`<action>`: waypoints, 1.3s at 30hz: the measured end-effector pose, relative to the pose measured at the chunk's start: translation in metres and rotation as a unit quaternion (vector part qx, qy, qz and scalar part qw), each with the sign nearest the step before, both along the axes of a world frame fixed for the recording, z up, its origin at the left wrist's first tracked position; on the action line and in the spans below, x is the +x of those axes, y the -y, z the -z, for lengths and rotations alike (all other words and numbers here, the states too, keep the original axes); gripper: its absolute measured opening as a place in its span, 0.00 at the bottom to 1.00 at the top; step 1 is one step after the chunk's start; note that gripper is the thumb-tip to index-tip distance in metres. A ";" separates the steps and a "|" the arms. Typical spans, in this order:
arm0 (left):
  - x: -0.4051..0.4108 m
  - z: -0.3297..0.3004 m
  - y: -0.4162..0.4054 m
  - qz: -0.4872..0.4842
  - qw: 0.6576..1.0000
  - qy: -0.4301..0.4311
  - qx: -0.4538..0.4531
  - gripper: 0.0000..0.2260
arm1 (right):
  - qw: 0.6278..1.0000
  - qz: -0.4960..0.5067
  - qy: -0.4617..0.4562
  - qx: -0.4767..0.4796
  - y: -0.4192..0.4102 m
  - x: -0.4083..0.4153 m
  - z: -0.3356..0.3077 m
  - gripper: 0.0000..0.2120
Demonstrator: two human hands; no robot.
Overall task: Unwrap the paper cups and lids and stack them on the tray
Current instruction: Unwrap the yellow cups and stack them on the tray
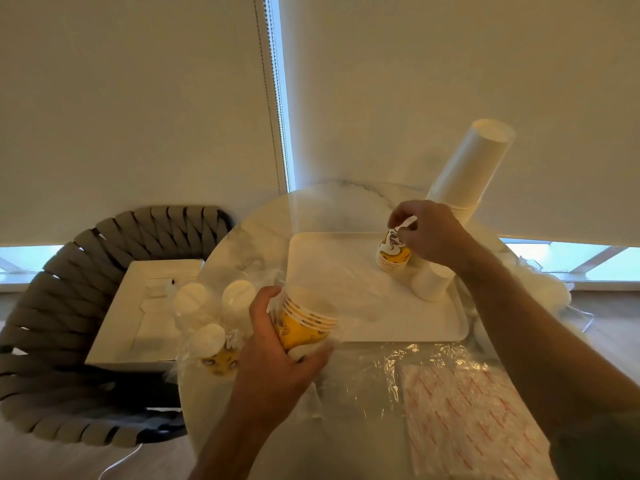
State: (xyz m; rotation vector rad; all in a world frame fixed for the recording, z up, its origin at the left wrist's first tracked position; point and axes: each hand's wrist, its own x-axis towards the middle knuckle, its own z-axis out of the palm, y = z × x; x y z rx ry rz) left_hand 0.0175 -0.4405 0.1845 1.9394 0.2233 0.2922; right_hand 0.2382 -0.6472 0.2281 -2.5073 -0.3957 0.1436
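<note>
My left hand (pixel 277 344) wraps around a nested stack of yellow cups (pixel 304 322) at the tray's (pixel 346 271) near-left corner; thin paper, light, easily crushed, so I grip the stiffer rims. My right hand (pixel 426 233) pinches a cup onto the small stack (pixel 393 254) at the tray's far edge.

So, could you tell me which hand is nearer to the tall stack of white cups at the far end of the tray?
The right hand. It pinches a yellow cup stack just below the tall white stack. The left hand grips other yellow cups at the tray's near left edge.
</note>
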 end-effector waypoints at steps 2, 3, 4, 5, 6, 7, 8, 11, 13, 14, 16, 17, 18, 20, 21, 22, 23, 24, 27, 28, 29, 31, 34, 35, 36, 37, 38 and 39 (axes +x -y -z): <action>0.000 0.001 0.001 0.003 1.000 -0.005 0.003 0.38 | 0.994 -0.038 -0.073 0.076 -0.005 -0.023 -0.024 0.14; 0.000 0.001 0.001 0.007 1.000 -0.007 0.005 0.37 | 0.985 -0.071 -0.114 0.112 -0.008 -0.035 -0.033 0.16; 0.000 0.001 0.002 0.011 1.000 -0.008 0.005 0.37 | 0.972 -0.112 -0.154 0.138 -0.010 -0.046 -0.041 0.15; 0.000 0.000 0.003 0.015 1.000 -0.007 0.005 0.37 | 0.959 -0.155 -0.188 0.146 -0.012 -0.055 -0.046 0.14; 0.000 0.000 0.004 0.018 1.000 -0.005 0.007 0.37 | 0.947 -0.194 -0.214 0.142 -0.014 -0.062 -0.048 0.13; 0.000 -0.001 0.004 0.021 1.000 -0.004 0.010 0.37 | 0.937 -0.224 -0.233 0.131 -0.015 -0.067 -0.048 0.11; 0.000 -0.001 0.005 0.024 1.000 -0.002 0.011 0.37 | 0.929 -0.245 -0.249 0.122 -0.017 -0.072 -0.047 0.08; -0.001 -0.004 0.007 0.031 0.999 -0.004 0.012 0.37 | 0.917 -0.277 -0.256 0.128 -0.023 -0.082 -0.039 0.07; -0.002 -0.007 0.008 0.034 0.999 -0.004 0.015 0.36 | 0.919 -0.298 -0.221 0.135 -0.025 -0.086 -0.033 0.08; -0.003 -0.009 0.008 0.034 0.999 -0.002 0.018 0.35 | 0.915 -0.308 -0.215 0.146 -0.027 -0.088 -0.031 0.09; -0.003 -0.012 0.009 0.038 0.999 0.001 0.026 0.35 | 0.907 -0.337 -0.200 0.155 -0.031 -0.091 -0.027 0.12; -0.004 -0.013 0.010 0.040 0.999 0.003 0.029 0.36 | 0.906 -0.352 -0.183 0.147 -0.033 -0.093 -0.025 0.14; -0.004 -0.015 0.010 0.043 0.999 0.004 0.032 0.35 | 0.906 -0.362 -0.172 0.136 -0.035 -0.094 -0.023 0.15; -0.004 -0.017 0.011 0.050 0.998 0.005 0.033 0.34 | 0.906 -0.354 -0.189 0.138 -0.037 -0.095 -0.022 0.14; -0.005 -0.017 0.011 0.053 0.998 0.004 0.032 0.34 | 0.904 -0.350 -0.196 0.144 -0.037 -0.095 -0.022 0.13; -0.005 -0.018 0.011 0.055 0.998 0.002 0.030 0.33 | 0.904 -0.348 -0.197 0.149 -0.038 -0.096 -0.022 0.13; -0.005 -0.019 0.010 0.056 0.998 0.000 0.030 0.34 | 0.904 -0.350 -0.192 0.152 -0.038 -0.097 -0.022 0.13; -0.005 -0.019 0.010 0.057 0.998 -0.002 0.029 0.34 | 0.903 -0.353 -0.187 0.157 -0.038 -0.097 -0.021 0.13; -0.006 -0.020 0.009 0.061 0.998 -0.006 0.033 0.33 | 0.904 -0.349 -0.184 0.164 -0.037 -0.097 -0.023 0.13; -0.006 -0.020 0.009 0.064 0.997 -0.006 0.034 0.33 | 0.904 -0.349 -0.183 0.163 -0.037 -0.097 -0.024 0.13; -0.006 -0.020 0.009 0.065 0.997 -0.007 0.036 0.33 | 0.904 -0.352 -0.179 0.162 -0.037 -0.097 -0.023 0.13; -0.007 -0.018 0.008 0.062 0.997 -0.012 0.038 0.34 | 0.906 -0.343 -0.175 0.175 -0.034 -0.096 -0.023 0.10; -0.008 -0.012 0.004 0.046 0.998 -0.020 0.041 0.35 | 0.917 -0.285 -0.194 0.200 -0.026 -0.092 -0.028 0.14; -0.008 -0.011 0.003 0.044 0.998 -0.023 0.042 0.35 | 0.920 -0.274 -0.196 0.202 -0.023 -0.091 -0.029 0.14; -0.008 -0.010 0.003 0.042 0.998 -0.026 0.044 0.35 | 0.922 -0.264 -0.196 0.205 -0.021 -0.090 -0.030 0.14; -0.009 -0.009 0.002 0.042 0.998 -0.030 0.047 0.35 | 0.925 -0.250 -0.195 0.210 -0.018 -0.090 -0.030 0.15; -0.009 -0.009 0.003 0.041 0.997 -0.032 0.049 0.35 | 0.927 -0.235 -0.195 0.219 -0.016 -0.090 -0.031 0.17; -0.008 -0.008 0.003 0.037 0.997 -0.033 0.051 0.35 | 0.927 -0.221 -0.198 0.229 -0.014 -0.089 -0.031 0.19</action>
